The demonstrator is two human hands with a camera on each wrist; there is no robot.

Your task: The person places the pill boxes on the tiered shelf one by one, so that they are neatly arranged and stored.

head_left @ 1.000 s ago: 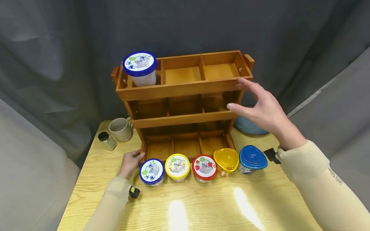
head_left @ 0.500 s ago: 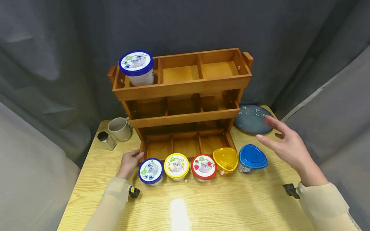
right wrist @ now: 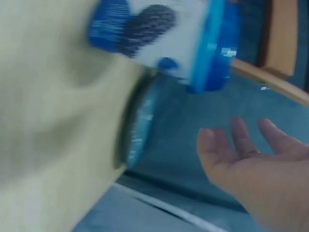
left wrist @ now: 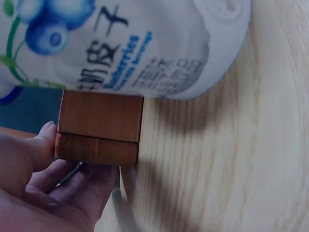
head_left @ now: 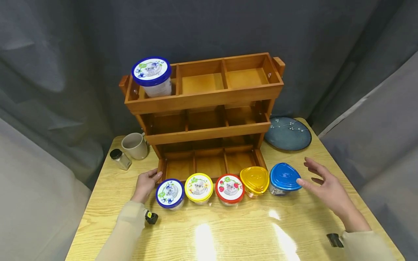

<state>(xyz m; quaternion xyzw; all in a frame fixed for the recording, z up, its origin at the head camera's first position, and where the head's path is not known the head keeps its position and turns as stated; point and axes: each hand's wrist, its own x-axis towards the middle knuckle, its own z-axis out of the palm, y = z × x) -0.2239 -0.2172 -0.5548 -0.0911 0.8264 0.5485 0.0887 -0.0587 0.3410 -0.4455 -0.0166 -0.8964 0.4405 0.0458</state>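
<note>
Wooden rack (head_left: 207,133) in pinch of left hand (head_left: 144,185), glossy triangular blue tub (head_left: 284,178) near loose-fingered right hand (head_left: 329,190)

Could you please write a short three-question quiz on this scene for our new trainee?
1. True or false: the right hand is gripping a tub.
2. How many lidded tubs stand in the row on the table?
3. What is the left hand holding: (a) the plate, (b) the wooden rack, (c) the mug?

Key: 1. False; it holds nothing. 2. Five. 3. b.
</note>
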